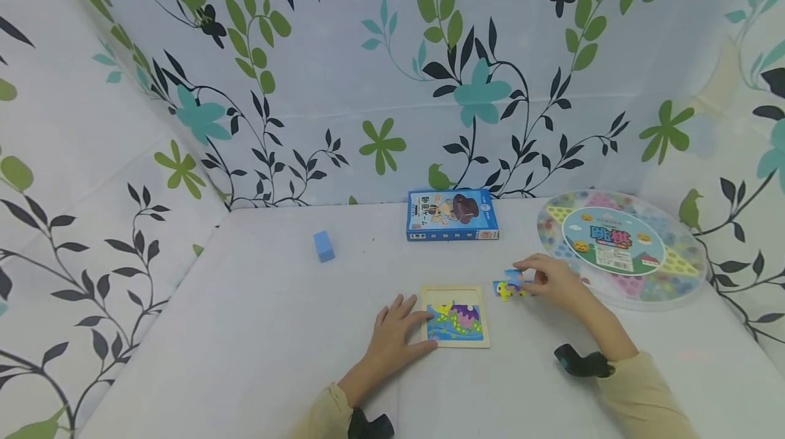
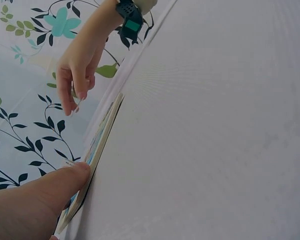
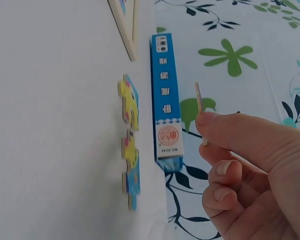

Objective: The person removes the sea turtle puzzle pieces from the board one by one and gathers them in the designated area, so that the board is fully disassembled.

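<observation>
On a white table (image 1: pixel 276 330), we find a wooden tray (image 1: pixel 452 287) holding a partly filled jigsaw: colourful picture covers the lower part, bare wood shows above, so we judge the work past halfway. The left hand (image 1: pixel 395 337), fingers spread, rests on the tray's left edge. The right hand (image 1: pixel 548 279), beyond the tray's right side, pinches a piece (image 3: pixel 198 90) between thumb and finger. At least two loose pieces (image 3: pixel 131 102) lie near it, apparently left to place. From the head, held and loose pieces run together; the right wrist view separates them, showing the held one edge-on. Only the head view shows the jigsaw's picture clearly.
</observation>
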`<move>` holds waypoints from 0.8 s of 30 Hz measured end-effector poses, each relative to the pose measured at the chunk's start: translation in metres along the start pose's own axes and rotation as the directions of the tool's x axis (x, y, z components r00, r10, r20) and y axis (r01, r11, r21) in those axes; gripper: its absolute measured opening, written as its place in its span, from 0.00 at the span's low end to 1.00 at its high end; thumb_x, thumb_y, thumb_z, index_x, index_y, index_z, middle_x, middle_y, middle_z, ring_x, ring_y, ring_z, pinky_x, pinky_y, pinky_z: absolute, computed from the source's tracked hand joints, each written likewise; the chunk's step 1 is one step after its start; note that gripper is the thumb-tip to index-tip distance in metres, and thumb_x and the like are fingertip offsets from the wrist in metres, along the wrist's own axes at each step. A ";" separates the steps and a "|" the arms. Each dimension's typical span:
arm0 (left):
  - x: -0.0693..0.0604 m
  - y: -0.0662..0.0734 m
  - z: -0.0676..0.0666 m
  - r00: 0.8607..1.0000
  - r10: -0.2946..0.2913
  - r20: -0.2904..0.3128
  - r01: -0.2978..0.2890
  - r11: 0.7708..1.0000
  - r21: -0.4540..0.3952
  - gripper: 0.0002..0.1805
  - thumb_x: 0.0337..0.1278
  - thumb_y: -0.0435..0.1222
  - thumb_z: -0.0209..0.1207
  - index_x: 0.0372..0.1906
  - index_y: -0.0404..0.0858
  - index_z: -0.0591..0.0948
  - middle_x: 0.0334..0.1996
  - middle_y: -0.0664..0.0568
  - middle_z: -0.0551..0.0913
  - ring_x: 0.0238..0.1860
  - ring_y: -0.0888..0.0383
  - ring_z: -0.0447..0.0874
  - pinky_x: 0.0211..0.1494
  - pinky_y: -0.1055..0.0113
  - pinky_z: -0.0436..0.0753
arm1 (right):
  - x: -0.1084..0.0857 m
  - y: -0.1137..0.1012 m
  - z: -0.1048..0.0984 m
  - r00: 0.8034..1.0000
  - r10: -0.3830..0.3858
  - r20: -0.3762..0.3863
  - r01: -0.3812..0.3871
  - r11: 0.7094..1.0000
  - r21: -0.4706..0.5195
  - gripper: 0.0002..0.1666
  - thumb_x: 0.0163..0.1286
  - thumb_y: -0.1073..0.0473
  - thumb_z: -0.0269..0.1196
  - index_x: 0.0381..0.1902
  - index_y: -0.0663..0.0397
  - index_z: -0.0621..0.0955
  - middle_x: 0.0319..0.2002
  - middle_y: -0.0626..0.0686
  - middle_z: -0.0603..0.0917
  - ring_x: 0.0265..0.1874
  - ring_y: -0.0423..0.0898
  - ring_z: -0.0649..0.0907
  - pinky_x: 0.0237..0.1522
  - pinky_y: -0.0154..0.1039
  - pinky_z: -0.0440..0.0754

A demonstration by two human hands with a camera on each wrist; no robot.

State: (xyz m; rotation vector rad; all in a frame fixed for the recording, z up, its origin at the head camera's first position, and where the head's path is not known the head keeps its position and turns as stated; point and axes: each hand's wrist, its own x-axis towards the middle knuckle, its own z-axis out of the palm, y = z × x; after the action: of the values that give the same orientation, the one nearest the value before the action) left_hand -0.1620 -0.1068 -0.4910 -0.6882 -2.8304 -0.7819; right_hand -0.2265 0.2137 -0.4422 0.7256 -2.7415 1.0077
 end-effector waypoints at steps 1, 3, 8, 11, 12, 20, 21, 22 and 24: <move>0.000 0.000 0.000 1.000 0.000 0.000 0.000 1.000 0.001 0.26 0.47 0.56 0.57 0.52 0.50 0.76 0.61 0.44 0.64 0.64 0.42 0.52 0.59 0.42 0.51 | -0.003 0.002 -0.003 1.000 -0.002 -0.010 0.002 1.000 -0.011 0.18 0.52 0.67 0.66 0.43 0.63 0.80 0.32 0.50 0.77 0.19 0.39 0.67 0.18 0.31 0.66; 0.000 0.001 0.000 1.000 0.003 0.000 -0.003 1.000 0.006 0.26 0.48 0.56 0.57 0.52 0.50 0.76 0.61 0.44 0.64 0.64 0.42 0.52 0.59 0.42 0.52 | -0.008 0.007 -0.009 1.000 0.004 -0.024 -0.005 1.000 -0.028 0.18 0.52 0.67 0.66 0.43 0.63 0.80 0.30 0.49 0.76 0.19 0.38 0.67 0.18 0.32 0.66; 0.001 0.002 -0.001 1.000 0.011 0.000 -0.011 1.000 0.008 0.26 0.48 0.56 0.57 0.52 0.50 0.76 0.61 0.43 0.65 0.63 0.41 0.53 0.59 0.41 0.52 | -0.019 0.018 -0.021 0.998 0.034 -0.056 -0.037 0.998 -0.051 0.17 0.52 0.67 0.66 0.42 0.63 0.80 0.22 0.46 0.74 0.17 0.38 0.67 0.18 0.33 0.66; 0.001 0.002 -0.002 1.000 0.009 0.002 -0.009 1.000 0.008 0.26 0.48 0.56 0.57 0.52 0.50 0.76 0.61 0.44 0.64 0.63 0.41 0.52 0.59 0.42 0.52 | -0.023 0.023 -0.025 0.996 0.061 -0.067 -0.065 0.996 -0.063 0.15 0.53 0.66 0.66 0.41 0.63 0.81 0.25 0.49 0.77 0.18 0.38 0.67 0.18 0.33 0.66; 0.001 0.002 -0.002 1.000 0.007 0.004 -0.007 1.000 0.010 0.26 0.48 0.56 0.57 0.52 0.50 0.76 0.61 0.44 0.64 0.64 0.42 0.52 0.59 0.42 0.52 | -0.025 0.025 -0.026 0.995 0.066 -0.070 -0.071 0.995 -0.067 0.15 0.52 0.66 0.66 0.41 0.62 0.81 0.27 0.51 0.78 0.18 0.38 0.66 0.19 0.33 0.66; 0.001 -0.001 0.000 1.000 0.004 0.005 -0.004 1.000 0.019 0.27 0.47 0.57 0.57 0.52 0.50 0.76 0.61 0.44 0.65 0.63 0.41 0.53 0.59 0.42 0.52 | -0.030 0.034 -0.026 0.993 0.097 -0.067 -0.103 0.991 -0.081 0.14 0.51 0.67 0.66 0.38 0.63 0.81 0.25 0.50 0.75 0.18 0.40 0.64 0.18 0.34 0.63; 0.001 -0.001 0.000 1.000 0.003 0.007 -0.003 1.000 0.020 0.27 0.47 0.57 0.57 0.52 0.50 0.76 0.61 0.44 0.65 0.63 0.41 0.53 0.59 0.42 0.52 | -0.031 0.035 -0.025 0.992 0.109 -0.059 -0.114 0.990 -0.082 0.14 0.51 0.67 0.66 0.38 0.62 0.82 0.23 0.49 0.73 0.18 0.40 0.64 0.18 0.34 0.63; 0.001 -0.001 0.000 1.000 0.002 0.008 -0.002 1.000 0.020 0.27 0.47 0.57 0.57 0.52 0.50 0.76 0.61 0.43 0.65 0.63 0.41 0.53 0.59 0.42 0.52 | -0.031 0.037 -0.025 0.991 0.121 -0.054 -0.125 0.989 -0.085 0.13 0.51 0.67 0.66 0.38 0.62 0.82 0.21 0.47 0.72 0.18 0.40 0.64 0.18 0.34 0.63; 0.000 0.000 0.000 1.000 -0.002 0.009 0.002 1.000 0.016 0.26 0.47 0.57 0.57 0.52 0.50 0.76 0.61 0.44 0.64 0.64 0.42 0.52 0.59 0.42 0.51 | -0.032 0.039 -0.025 0.990 0.132 -0.048 -0.136 0.986 -0.093 0.13 0.51 0.66 0.66 0.37 0.61 0.82 0.19 0.45 0.70 0.17 0.40 0.65 0.18 0.34 0.64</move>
State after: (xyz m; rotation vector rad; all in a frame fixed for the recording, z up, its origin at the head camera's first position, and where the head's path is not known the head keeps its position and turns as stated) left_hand -0.1625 -0.1070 -0.4908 -0.6882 -2.8428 -0.7570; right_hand -0.2189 0.2679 -0.4549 0.5051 -2.8112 0.8971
